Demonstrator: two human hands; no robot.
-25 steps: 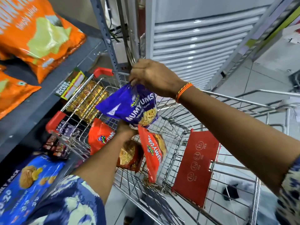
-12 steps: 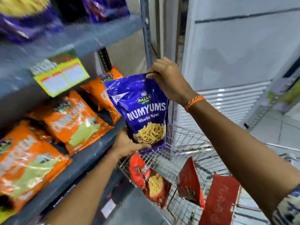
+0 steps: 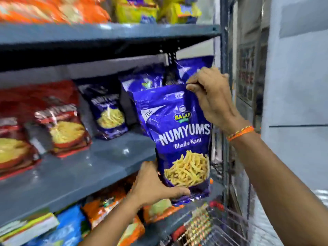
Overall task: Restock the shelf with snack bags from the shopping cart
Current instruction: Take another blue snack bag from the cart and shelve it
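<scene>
A purple Numyums snack bag [image 3: 179, 132] hangs upright in front of the grey middle shelf [image 3: 99, 167], at its right end. My right hand [image 3: 211, 98] pinches the bag's top right corner. My left hand [image 3: 154, 187] cups its bottom left corner from below. Behind the bag, more purple bags of the same kind [image 3: 143, 82] stand on the shelf, one further left [image 3: 108, 112]. Only a corner of the wire shopping cart [image 3: 213, 226] shows at the bottom right.
Red snack bags [image 3: 62, 121] fill the left of the middle shelf. Orange and yellow bags [image 3: 134, 9] sit on the shelf above, orange and blue ones [image 3: 110, 206] below. A grey upright post [image 3: 224, 86] bounds the shelf on the right, with a pale wall beyond.
Both hands have lifted the purple bag out of the cart and up to the middle shelf's right end. The view has swung upward from the cart to the shelves.
</scene>
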